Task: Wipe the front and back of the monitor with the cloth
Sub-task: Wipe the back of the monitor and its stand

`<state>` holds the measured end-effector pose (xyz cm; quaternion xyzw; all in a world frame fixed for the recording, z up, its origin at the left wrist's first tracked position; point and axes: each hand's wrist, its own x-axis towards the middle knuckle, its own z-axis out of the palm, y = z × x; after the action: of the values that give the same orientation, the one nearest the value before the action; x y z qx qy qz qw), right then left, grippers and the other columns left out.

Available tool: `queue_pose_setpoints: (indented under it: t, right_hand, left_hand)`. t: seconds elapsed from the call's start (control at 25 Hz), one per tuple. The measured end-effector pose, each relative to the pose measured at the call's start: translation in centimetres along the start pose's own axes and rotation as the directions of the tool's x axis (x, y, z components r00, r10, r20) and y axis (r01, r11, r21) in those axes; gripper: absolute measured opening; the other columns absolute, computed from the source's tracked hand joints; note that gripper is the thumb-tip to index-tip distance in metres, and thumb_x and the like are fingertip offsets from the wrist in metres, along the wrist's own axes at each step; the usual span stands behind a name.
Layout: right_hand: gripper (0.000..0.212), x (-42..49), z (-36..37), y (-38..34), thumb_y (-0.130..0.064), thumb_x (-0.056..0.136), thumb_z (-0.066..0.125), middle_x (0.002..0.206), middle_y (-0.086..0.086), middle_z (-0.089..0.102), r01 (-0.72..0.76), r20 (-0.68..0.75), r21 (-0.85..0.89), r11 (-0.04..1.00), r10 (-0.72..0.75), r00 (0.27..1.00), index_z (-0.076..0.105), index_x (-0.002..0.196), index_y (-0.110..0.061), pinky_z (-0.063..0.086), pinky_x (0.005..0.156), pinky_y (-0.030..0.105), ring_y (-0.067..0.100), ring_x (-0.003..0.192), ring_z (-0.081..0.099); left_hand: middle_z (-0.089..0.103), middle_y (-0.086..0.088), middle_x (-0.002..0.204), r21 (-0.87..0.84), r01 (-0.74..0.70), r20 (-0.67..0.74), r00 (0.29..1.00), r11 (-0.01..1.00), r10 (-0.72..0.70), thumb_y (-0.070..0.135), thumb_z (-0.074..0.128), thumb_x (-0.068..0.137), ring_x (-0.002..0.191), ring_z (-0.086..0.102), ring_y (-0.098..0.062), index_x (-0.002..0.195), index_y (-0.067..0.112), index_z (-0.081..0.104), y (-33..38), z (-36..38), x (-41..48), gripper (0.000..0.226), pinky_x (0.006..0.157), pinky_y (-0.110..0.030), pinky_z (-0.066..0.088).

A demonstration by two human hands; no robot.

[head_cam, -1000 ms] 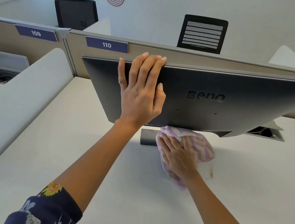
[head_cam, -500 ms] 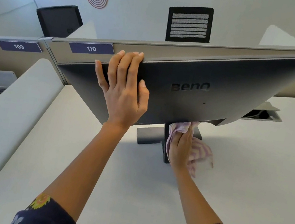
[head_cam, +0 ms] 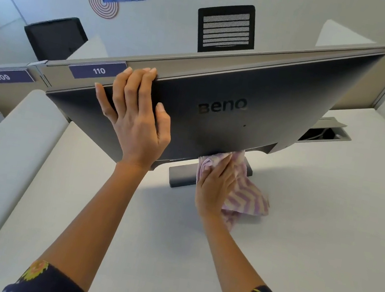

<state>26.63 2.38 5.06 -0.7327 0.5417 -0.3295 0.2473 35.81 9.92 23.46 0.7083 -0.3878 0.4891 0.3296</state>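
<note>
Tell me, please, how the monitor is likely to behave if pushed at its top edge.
The monitor would probably tilt, not slide: a wide panel on a narrow stand. The left hand holding its top edge suggests it needs steadying.

Dark navy sleeves with yellow, orange and pale flowers; bare forearms.
</note>
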Motion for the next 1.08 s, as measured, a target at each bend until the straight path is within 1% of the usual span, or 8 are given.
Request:
queue_pose_setpoints:
  t: [0.2,0.36,0.44,0.52,0.6,0.72,0.88,1.08]
  right_hand:
    - [0.069,-3.7,0.5,5.2,-0.051,0.103,0.008,0.139,0.026,0.051,0.041,0.041,-0.111,0.993,-0.036,0.998,0.028,0.143,0.002,0.054,0.092,0.050,0.045,0.117,0.058]
    - [0.069,0.0,0.3,0.4,-0.045,0.098,0.038,0.148,0.024,0.041,0.015,0.048,-0.020,1.000,-0.014,0.999,0.034,0.146,0.003,0.044,0.104,0.044,0.041,0.127,0.050]
    - [0.065,1.0,0.0,-1.4,-0.046,0.103,0.029,0.146,0.022,0.044,-0.084,0.047,0.050,0.995,0.081,0.996,0.037,0.145,0.002,0.047,0.101,0.044,0.039,0.124,0.053]
    - [0.069,-0.3,0.5,1.0,-0.051,0.103,0.018,0.149,0.021,0.041,-0.011,0.017,-0.130,0.991,0.014,1.000,0.035,0.147,0.000,0.049,0.101,0.045,0.039,0.128,0.050]
    - [0.073,-1.9,0.8,5.0,-0.054,0.096,0.039,0.151,0.022,0.037,0.151,0.125,-0.293,0.944,-0.119,0.985,0.036,0.146,-0.001,0.044,0.106,0.047,0.041,0.132,0.045]
    - [0.078,-1.8,1.1,6.1,-0.047,0.078,0.074,0.133,0.022,0.055,0.091,0.146,-0.229,0.969,-0.058,0.988,0.048,0.136,-0.001,0.049,0.100,0.048,0.041,0.116,0.058]
    - [0.050,1.8,0.0,0.4,-0.037,0.097,0.052,0.121,0.024,0.062,0.029,0.035,0.033,0.999,-0.030,0.999,0.052,0.127,0.003,0.057,0.087,0.049,0.040,0.104,0.065]
    - [0.071,-0.2,0.1,2.1,-0.050,0.103,0.009,0.140,0.019,0.052,0.080,0.023,0.052,0.995,-0.081,0.996,0.042,0.141,0.000,0.050,0.100,0.043,0.036,0.124,0.055]
  left_hand:
    - [0.053,-0.005,0.137,0.004,-0.001,0.008,1.000,1.000,0.000,0.027,0.048,0.094,0.137,0.037,-0.025,0.134,0.015,0.052,0.1,-0.1,0.0,0.041,0.120,-0.047,0.002]
    - [0.053,-0.005,0.137,0.011,0.004,0.007,1.000,1.000,-0.004,0.029,0.046,0.095,0.137,0.037,-0.025,0.133,0.016,0.051,0.1,0.0,0.1,0.041,0.120,-0.047,0.002]
    - [0.054,-0.006,0.138,0.011,0.007,0.009,1.000,1.000,-0.007,0.030,0.044,0.096,0.137,0.037,-0.025,0.133,0.016,0.051,0.1,-0.1,0.0,0.041,0.120,-0.046,0.002]
    - [0.053,-0.005,0.138,0.016,0.003,0.007,1.000,1.000,-0.003,0.030,0.044,0.096,0.137,0.037,-0.025,0.133,0.016,0.051,0.2,-0.2,0.0,0.041,0.120,-0.045,0.001]
    - [0.053,-0.005,0.137,0.013,-0.001,0.012,1.000,1.000,0.001,0.030,0.045,0.095,0.137,0.037,-0.025,0.133,0.016,0.051,0.2,-0.2,-0.1,0.041,0.120,-0.044,0.000]
    - [0.053,-0.005,0.137,0.023,0.002,0.006,1.000,1.000,-0.002,0.029,0.045,0.095,0.137,0.037,-0.025,0.133,0.016,0.051,0.2,-0.2,0.2,0.041,0.120,-0.045,0.001]
    - [0.053,-0.006,0.137,0.030,0.003,0.009,1.000,1.000,-0.003,0.031,0.042,0.096,0.137,0.037,-0.025,0.133,0.015,0.051,0.4,-0.3,0.1,0.042,0.120,-0.042,-0.001]
    - [0.053,-0.006,0.138,0.028,0.002,0.017,1.000,1.000,-0.003,0.030,0.045,0.095,0.137,0.036,-0.025,0.133,0.015,0.052,0.2,-0.4,0.0,0.042,0.121,-0.043,-0.001]
